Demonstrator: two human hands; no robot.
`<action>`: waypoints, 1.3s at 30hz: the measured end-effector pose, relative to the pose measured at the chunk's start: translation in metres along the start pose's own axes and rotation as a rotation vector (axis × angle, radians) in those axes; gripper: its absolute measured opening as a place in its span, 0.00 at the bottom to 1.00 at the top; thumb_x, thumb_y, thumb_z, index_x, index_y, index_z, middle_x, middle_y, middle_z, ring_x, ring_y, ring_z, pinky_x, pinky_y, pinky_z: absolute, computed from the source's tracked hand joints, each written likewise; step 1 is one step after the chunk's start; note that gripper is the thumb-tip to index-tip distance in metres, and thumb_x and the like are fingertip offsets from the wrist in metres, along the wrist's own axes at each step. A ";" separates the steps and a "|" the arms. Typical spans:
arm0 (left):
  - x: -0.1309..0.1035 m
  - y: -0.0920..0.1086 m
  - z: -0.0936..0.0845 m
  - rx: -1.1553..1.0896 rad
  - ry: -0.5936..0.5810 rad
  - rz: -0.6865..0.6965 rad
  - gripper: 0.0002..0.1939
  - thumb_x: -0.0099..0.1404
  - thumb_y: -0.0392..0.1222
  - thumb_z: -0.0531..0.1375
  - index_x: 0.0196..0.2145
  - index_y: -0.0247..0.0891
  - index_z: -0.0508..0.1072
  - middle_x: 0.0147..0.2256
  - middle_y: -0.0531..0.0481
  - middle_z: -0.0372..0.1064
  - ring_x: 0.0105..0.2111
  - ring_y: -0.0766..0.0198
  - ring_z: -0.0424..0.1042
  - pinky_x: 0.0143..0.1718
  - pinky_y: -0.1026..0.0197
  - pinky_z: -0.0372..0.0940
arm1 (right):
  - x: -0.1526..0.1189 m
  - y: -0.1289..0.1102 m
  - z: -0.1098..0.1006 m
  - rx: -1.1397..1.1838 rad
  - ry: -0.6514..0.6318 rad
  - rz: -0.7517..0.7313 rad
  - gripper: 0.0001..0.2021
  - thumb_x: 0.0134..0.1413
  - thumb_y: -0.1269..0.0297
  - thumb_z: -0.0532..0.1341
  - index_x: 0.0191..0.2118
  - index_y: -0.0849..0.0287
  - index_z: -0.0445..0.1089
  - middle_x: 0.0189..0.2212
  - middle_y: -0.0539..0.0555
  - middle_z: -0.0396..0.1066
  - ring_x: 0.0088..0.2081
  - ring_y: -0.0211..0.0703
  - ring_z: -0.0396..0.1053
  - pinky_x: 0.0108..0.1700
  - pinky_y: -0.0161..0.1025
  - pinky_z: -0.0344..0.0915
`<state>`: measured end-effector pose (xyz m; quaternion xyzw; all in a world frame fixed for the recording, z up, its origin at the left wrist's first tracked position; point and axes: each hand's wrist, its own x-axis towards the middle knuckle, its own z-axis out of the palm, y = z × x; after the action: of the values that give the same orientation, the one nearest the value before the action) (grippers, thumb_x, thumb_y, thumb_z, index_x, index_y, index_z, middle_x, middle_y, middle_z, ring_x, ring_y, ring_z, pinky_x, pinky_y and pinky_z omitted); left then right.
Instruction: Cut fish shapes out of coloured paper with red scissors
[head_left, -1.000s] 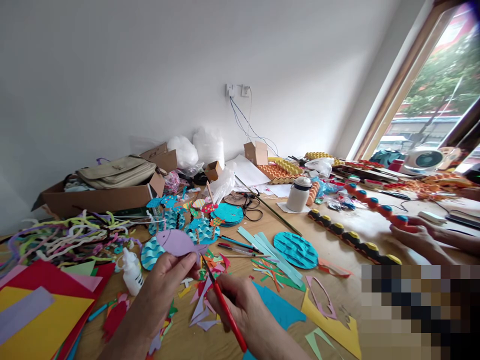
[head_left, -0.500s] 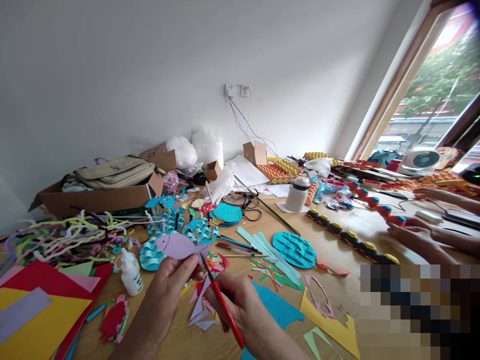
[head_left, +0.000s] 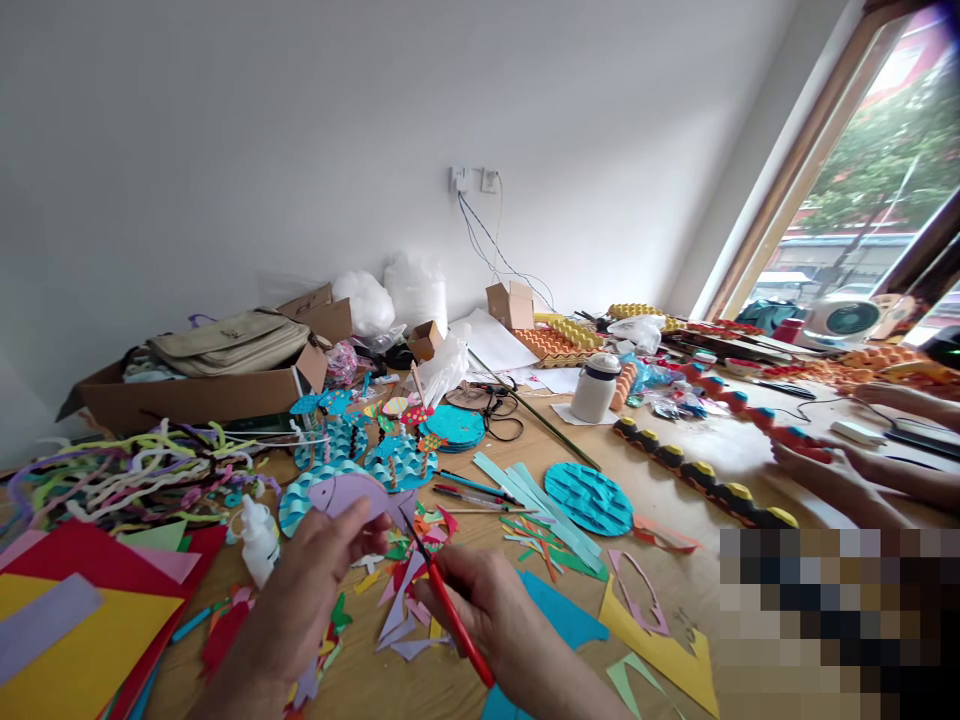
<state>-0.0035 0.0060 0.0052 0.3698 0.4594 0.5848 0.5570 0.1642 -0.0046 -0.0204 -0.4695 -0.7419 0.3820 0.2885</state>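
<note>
A purple paper fish (head_left: pixel 346 494) is pinched between the thumb and fingers of my left hand (head_left: pixel 319 560). Its drawn eye points left and its tail (head_left: pixel 403 506) points right. Red-handled scissors (head_left: pixel 448 612) are gripped in my right hand (head_left: pixel 480 600), with the dark blades reaching up to the tail's lower edge. Below the hands lie coloured paper scraps (head_left: pixel 405 605). A white glue bottle (head_left: pixel 259 540) stands left of my left hand, partly covered by it. Behind the fish are blue wavy paper discs (head_left: pixel 401 462) carrying small paper fish.
Coloured paper sheets (head_left: pixel 90 620) lie at front left, below a heap of pipe cleaners (head_left: pixel 142 475). A textured blue disc (head_left: pixel 589 500) and a white jar (head_left: pixel 595 388) stand right of centre. On the right, another person's hands (head_left: pixel 825 470) hold a painted egg-carton strip (head_left: pixel 795 436).
My left hand has shifted left and its grip has moved onto the fish's body, covering part of it. The scissors have barely moved. The other person's egg-carton strip has shifted slightly.
</note>
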 end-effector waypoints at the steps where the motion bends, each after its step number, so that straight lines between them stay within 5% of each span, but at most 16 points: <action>1: 0.001 0.007 -0.004 -0.024 -0.011 0.037 0.10 0.52 0.47 0.63 0.30 0.39 0.74 0.27 0.54 0.73 0.29 0.62 0.69 0.32 0.61 0.66 | 0.000 -0.001 -0.003 -0.034 -0.004 -0.004 0.17 0.55 0.54 0.53 0.22 0.61 0.61 0.17 0.45 0.52 0.20 0.30 0.48 0.20 0.30 0.42; 3: 0.004 0.022 -0.011 0.039 -0.027 0.080 0.13 0.54 0.49 0.61 0.35 0.41 0.75 0.31 0.52 0.73 0.32 0.61 0.70 0.32 0.63 0.66 | -0.001 -0.001 -0.008 -0.079 -0.013 -0.022 0.18 0.54 0.53 0.55 0.21 0.61 0.60 0.17 0.45 0.52 0.20 0.30 0.48 0.20 0.30 0.42; 8: 0.010 0.041 -0.016 0.438 -0.023 0.131 0.10 0.41 0.44 0.68 0.25 0.41 0.78 0.24 0.50 0.74 0.29 0.57 0.70 0.28 0.65 0.64 | 0.000 0.001 -0.015 -0.087 -0.082 -0.062 0.20 0.53 0.49 0.55 0.22 0.61 0.61 0.16 0.44 0.52 0.20 0.30 0.47 0.19 0.29 0.44; 13: 0.019 0.031 -0.013 0.562 -0.268 0.096 0.06 0.46 0.41 0.64 0.25 0.42 0.79 0.23 0.50 0.75 0.25 0.61 0.70 0.25 0.66 0.62 | 0.001 0.002 -0.018 -0.092 -0.105 -0.067 0.20 0.54 0.49 0.54 0.22 0.62 0.61 0.16 0.44 0.53 0.20 0.29 0.46 0.19 0.29 0.44; 21: 0.022 0.016 -0.004 0.500 -0.284 0.107 0.10 0.45 0.35 0.63 0.28 0.41 0.79 0.21 0.54 0.71 0.25 0.63 0.69 0.28 0.66 0.61 | 0.001 0.001 -0.022 -0.042 -0.115 -0.066 0.20 0.56 0.51 0.53 0.20 0.62 0.58 0.16 0.44 0.52 0.20 0.29 0.47 0.18 0.28 0.43; 25: 0.021 0.008 0.001 0.435 -0.346 0.090 0.03 0.46 0.37 0.62 0.23 0.38 0.77 0.24 0.51 0.72 0.26 0.62 0.68 0.30 0.64 0.61 | 0.001 0.005 -0.019 0.020 -0.136 -0.031 0.20 0.56 0.51 0.51 0.21 0.62 0.58 0.17 0.45 0.54 0.20 0.29 0.48 0.18 0.28 0.44; 32: 0.020 0.002 0.002 0.566 -0.293 0.149 0.11 0.52 0.45 0.58 0.19 0.38 0.64 0.18 0.60 0.51 0.19 0.70 0.50 0.20 0.68 0.48 | 0.001 0.012 -0.016 0.084 -0.099 0.007 0.19 0.57 0.53 0.51 0.22 0.61 0.57 0.18 0.45 0.52 0.20 0.29 0.49 0.19 0.28 0.43; 39: 0.006 0.005 0.011 0.588 -0.200 0.130 0.12 0.55 0.49 0.54 0.22 0.39 0.63 0.20 0.59 0.50 0.22 0.68 0.50 0.21 0.67 0.48 | 0.000 0.010 -0.017 0.249 -0.152 0.058 0.16 0.56 0.58 0.52 0.22 0.60 0.56 0.16 0.45 0.53 0.18 0.28 0.54 0.18 0.26 0.47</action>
<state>0.0045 0.0132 0.0131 0.5991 0.5271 0.4223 0.4300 0.1824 0.0027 -0.0191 -0.4210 -0.6945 0.5139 0.2764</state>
